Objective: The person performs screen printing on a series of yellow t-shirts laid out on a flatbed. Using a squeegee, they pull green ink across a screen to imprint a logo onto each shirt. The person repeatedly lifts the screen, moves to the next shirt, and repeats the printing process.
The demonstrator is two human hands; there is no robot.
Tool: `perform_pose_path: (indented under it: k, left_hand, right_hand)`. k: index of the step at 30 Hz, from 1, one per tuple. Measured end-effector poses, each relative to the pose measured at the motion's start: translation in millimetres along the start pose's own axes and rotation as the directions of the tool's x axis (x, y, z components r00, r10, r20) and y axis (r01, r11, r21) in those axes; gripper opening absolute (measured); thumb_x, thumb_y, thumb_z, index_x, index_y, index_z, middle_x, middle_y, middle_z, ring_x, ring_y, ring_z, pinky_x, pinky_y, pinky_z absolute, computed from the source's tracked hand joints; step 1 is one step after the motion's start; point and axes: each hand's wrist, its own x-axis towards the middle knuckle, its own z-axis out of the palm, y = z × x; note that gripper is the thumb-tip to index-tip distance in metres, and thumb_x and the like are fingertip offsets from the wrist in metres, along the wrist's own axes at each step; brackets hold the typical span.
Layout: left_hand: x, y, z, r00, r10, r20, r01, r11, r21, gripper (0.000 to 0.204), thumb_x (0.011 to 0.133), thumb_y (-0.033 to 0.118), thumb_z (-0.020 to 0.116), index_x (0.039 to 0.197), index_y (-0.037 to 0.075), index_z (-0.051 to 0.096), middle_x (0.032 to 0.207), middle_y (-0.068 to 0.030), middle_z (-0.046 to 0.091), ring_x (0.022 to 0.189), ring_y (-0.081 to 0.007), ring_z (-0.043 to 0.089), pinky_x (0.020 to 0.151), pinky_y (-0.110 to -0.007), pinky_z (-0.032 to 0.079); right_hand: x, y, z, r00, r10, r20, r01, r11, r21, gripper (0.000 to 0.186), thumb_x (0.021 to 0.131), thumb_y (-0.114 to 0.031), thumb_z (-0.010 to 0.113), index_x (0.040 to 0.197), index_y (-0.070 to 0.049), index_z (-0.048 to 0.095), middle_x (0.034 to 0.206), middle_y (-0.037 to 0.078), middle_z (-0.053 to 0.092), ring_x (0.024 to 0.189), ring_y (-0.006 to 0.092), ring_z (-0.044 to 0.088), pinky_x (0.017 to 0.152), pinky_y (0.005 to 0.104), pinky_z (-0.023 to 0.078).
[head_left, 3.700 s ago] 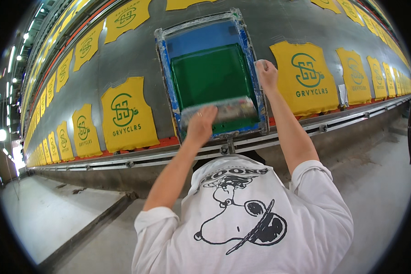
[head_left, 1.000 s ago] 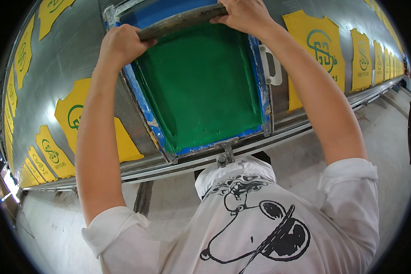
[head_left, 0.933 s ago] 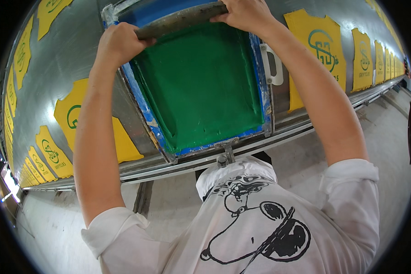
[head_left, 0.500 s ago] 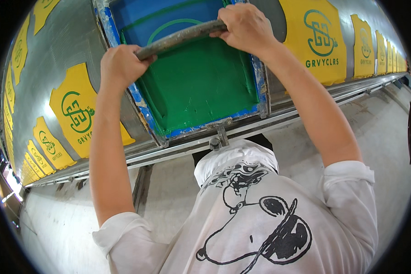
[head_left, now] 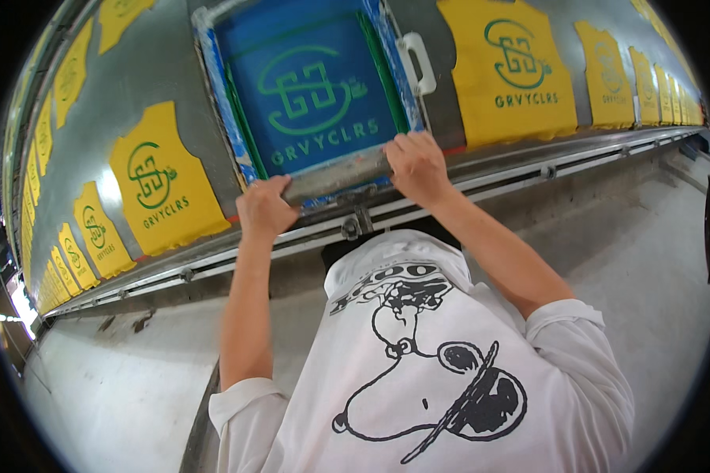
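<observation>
Drawing back over the last half second, the squeegee (head_left: 339, 171) has come from the upper middle of my view to the near end of the blue-edged printing screen (head_left: 222, 87), just above centre. The mesh (head_left: 312, 83), covered in green on its near part then, now shows blue with its design readable, and green ink (head_left: 399, 106) lies mainly along the side edges. From where I watch, I judge this pull nearly complete. The left hand (head_left: 268, 209) is closed around the bar's left end and the right hand (head_left: 418, 167) around its right end, so both grip the squeegee; I cannot see how much ink sits at its blade. Little travel remains toward the bottom of the view, where the screen's near edge and the metal rail (head_left: 497, 184) lie close, while the mesh above stands open. A white handle (head_left: 427, 67) juts from the screen's right side, apart from the right hand. Yellow fabric panels (head_left: 513, 79) flank the screen; at left, a bare strip of grey table (head_left: 205, 134) leaves some clearance.
</observation>
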Motion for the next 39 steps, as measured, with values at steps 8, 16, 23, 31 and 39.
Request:
perform_pose_path:
  k: [8, 16, 23, 31, 39]
  left_hand:
    - [-3.4, 27.4, -18.8, 0.980, 0.193, -0.043, -0.190, 0.980, 0.063, 0.049, 0.070, 0.022, 0.084, 0.116, 0.008, 0.074, 0.120, -0.0113, 0.073, 0.114, -0.0303, 0.067, 0.101, -0.043, 0.050]
    - [-11.4, 64.5, 41.5, 0.956, 0.267, -0.126, -0.267, 0.964, 0.013, 0.057, 0.075, 0.001, 0.068, 0.131, 0.007, 0.065, 0.136, -0.0114, 0.066, 0.124, -0.0308, 0.062, 0.105, -0.044, 0.049]
    - [41.4, 54.5, -12.2, 0.964, 0.186, 0.189, -0.156, 0.974, -0.163, 0.055, 0.078, -0.003, 0.060, 0.131, 0.010, 0.066, 0.122, -0.0152, 0.071, 0.114, -0.0359, 0.066, 0.099, -0.046, 0.052]
    - [181.2, 23.2, -69.3, 0.965, 0.261, 0.014, -0.261, 0.965, -0.039, 0.052, 0.076, -0.001, 0.062, 0.127, 0.010, 0.070, 0.118, -0.0155, 0.073, 0.111, -0.0363, 0.067, 0.094, -0.047, 0.054]
    - [226.7, 5.7, -85.4, 0.971, 0.224, -0.079, -0.230, 0.970, -0.076, 0.055, 0.078, -0.002, 0.060, 0.130, 0.013, 0.069, 0.118, -0.0160, 0.072, 0.111, -0.0376, 0.066, 0.096, -0.048, 0.053]
  right_hand:
    - [38.5, 45.4, -44.7, 0.968, 0.232, -0.099, -0.188, 0.924, 0.333, 0.057, 0.089, -0.047, 0.076, 0.116, 0.002, 0.066, 0.117, 0.021, 0.067, 0.110, 0.0383, 0.062, 0.095, 0.0467, 0.048]
    - [137.9, 128.8, 10.6, 0.688, 0.724, -0.056, -0.614, 0.621, 0.487, 0.068, 0.090, -0.050, 0.069, 0.133, 0.002, 0.059, 0.127, 0.025, 0.065, 0.118, 0.0391, 0.063, 0.101, 0.0450, 0.048]
    - [137.7, 118.2, 33.5, 0.644, 0.765, -0.027, -0.687, 0.594, 0.418, 0.054, 0.088, -0.048, 0.069, 0.123, -0.006, 0.069, 0.119, 0.021, 0.071, 0.115, 0.0378, 0.066, 0.100, 0.0454, 0.050]
    - [126.1, 120.4, 15.4, 0.676, 0.725, -0.133, -0.610, 0.652, 0.450, 0.048, 0.090, -0.039, 0.073, 0.120, -0.002, 0.069, 0.114, 0.021, 0.072, 0.106, 0.0359, 0.069, 0.092, 0.0417, 0.053]
    - [121.7, 102.6, 0.9, 0.698, 0.693, -0.181, -0.531, 0.670, 0.519, 0.046, 0.090, -0.039, 0.071, 0.120, -0.004, 0.068, 0.114, 0.020, 0.072, 0.107, 0.0386, 0.068, 0.093, 0.0436, 0.053]
